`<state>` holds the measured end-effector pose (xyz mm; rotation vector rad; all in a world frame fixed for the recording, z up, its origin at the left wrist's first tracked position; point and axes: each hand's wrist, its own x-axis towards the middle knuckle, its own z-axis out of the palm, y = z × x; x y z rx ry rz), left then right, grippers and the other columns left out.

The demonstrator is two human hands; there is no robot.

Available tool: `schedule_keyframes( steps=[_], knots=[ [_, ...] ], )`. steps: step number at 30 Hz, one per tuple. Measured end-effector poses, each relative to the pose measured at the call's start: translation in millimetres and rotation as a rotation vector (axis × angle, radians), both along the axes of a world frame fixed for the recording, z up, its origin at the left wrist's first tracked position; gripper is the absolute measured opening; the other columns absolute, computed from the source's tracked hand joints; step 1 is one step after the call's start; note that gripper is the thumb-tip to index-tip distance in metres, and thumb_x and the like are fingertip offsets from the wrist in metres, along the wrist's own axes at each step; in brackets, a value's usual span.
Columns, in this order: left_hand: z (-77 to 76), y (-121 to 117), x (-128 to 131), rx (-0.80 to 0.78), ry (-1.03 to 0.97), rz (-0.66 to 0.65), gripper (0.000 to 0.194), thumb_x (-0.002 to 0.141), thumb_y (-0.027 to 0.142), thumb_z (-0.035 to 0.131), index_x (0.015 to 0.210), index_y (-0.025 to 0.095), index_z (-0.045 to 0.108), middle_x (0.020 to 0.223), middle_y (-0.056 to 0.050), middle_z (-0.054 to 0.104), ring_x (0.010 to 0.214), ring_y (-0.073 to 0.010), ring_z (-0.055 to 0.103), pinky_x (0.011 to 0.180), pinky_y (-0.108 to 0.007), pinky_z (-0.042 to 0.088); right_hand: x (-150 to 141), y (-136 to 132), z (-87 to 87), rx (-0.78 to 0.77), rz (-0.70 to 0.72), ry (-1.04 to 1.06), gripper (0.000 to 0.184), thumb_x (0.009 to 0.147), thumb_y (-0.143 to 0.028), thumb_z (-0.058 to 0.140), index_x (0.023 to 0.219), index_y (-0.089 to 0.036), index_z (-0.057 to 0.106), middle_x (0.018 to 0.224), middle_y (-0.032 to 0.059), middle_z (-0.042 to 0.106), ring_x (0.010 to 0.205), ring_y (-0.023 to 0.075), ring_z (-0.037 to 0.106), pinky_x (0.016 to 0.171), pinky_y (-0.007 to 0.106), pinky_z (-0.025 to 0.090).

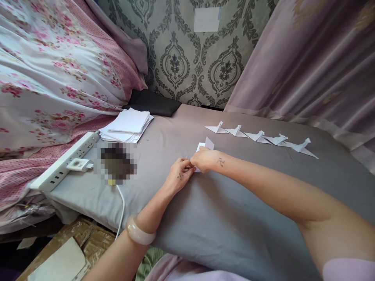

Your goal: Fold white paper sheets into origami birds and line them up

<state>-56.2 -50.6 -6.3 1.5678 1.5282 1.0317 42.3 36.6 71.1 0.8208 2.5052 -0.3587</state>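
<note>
In the head view, a partly folded sheet of white paper (pixel 209 143) lies on the grey cloth surface, one flap standing up. My right hand (pixel 203 159) is closed over its near side, fingers pressed on the paper. Against it from the left comes my left hand (pixel 182 171), its fingers bent together at the paper's near left edge. The hands hide much of the sheet, so its full shape does not show. Farther right stands a row of several folded paper swans (pixel 258 136), set end to end.
A stack of white paper (pixel 129 125) sits at the back left, near a dark flat case (pixel 155 102). Along the left edge runs a white power strip (pixel 67 160) with a charger (pixel 79 164) and a white cable (pixel 121 207). A blurred-out object (pixel 116 162) lies beside them.
</note>
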Motion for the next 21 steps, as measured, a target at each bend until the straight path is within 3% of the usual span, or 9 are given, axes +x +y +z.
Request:
schedule_keyframes(
  steps=[3,5,6,9,11,14,21],
  knots=[
    [-1.3,-0.2,1.2,0.018,0.006,0.029,0.012,0.081,0.022,0.057,0.083,0.017,0.067,0.095,-0.005,0.058,0.084,-0.0160,0.064,0.078,-0.029,0.054,22.7,-7.7,8.8,0.069,0.073,0.072,0.021,0.070,-0.004,0.062,0.088,-0.015,0.066,0.105,0.0111,0.065,0.108,0.0266,0.055,0.099,0.041,0.030],
    [-2.3,0.0,1.9,0.020,-0.001,0.050,0.011,0.080,0.024,0.058,0.078,0.016,0.066,0.094,-0.005,0.058,0.081,-0.0152,0.064,0.077,-0.028,0.053,46.0,-18.4,7.3,0.207,0.140,0.350,0.031,0.080,-0.008,0.054,0.108,-0.017,0.061,0.125,0.0107,0.056,0.121,0.0237,0.045,0.103,0.038,0.029],
    [-2.6,0.0,2.1,0.018,-0.005,0.055,0.012,0.080,0.025,0.058,0.076,0.016,0.066,0.094,-0.005,0.058,0.080,-0.0148,0.064,0.077,-0.028,0.053,58.5,-25.1,2.4,0.292,0.086,0.514,0.032,0.084,-0.009,0.048,0.112,-0.018,0.059,0.126,0.0097,0.055,0.119,0.0216,0.047,0.101,0.036,0.032],
    [-2.6,-0.1,2.4,0.013,-0.009,0.044,0.014,0.080,0.028,0.059,0.076,0.016,0.065,0.094,-0.005,0.058,0.078,-0.0148,0.064,0.076,-0.028,0.052,91.0,-46.7,-26.2,0.413,-0.328,0.761,0.032,0.090,-0.009,0.036,0.106,-0.018,0.061,0.105,0.0079,0.063,0.102,0.0188,0.056,0.088,0.031,0.043],
    [-2.1,-0.3,2.2,0.015,0.007,0.044,0.015,0.080,0.029,0.060,0.075,0.017,0.066,0.093,-0.005,0.059,0.079,-0.0154,0.064,0.076,-0.028,0.052,103.8,-59.4,-48.7,0.361,-0.406,0.794,0.031,0.091,-0.011,0.036,0.106,-0.019,0.063,0.104,0.0073,0.064,0.098,0.0184,0.058,0.085,0.030,0.046],
    [-2.7,-0.6,1.8,0.023,0.033,0.051,0.016,0.080,0.031,0.060,0.075,0.017,0.066,0.094,-0.005,0.060,0.079,-0.0154,0.064,0.076,-0.028,0.052,108.2,-72.4,-70.1,0.345,-0.389,0.790,0.032,0.093,-0.013,0.037,0.113,-0.019,0.061,0.110,0.0080,0.063,0.099,0.0193,0.058,0.087,0.032,0.047],
    [-8.7,-3.4,3.2,0.055,0.035,0.082,0.019,0.080,0.033,0.061,0.076,0.016,0.068,0.104,-0.007,0.056,0.077,-0.0133,0.064,0.074,-0.027,0.055,102.0,-80.5,-71.3,0.418,-0.320,0.720,0.034,0.093,-0.017,0.039,0.120,-0.017,0.058,0.110,0.0109,0.061,0.098,0.0220,0.055,0.087,0.036,0.047]
  ],
)
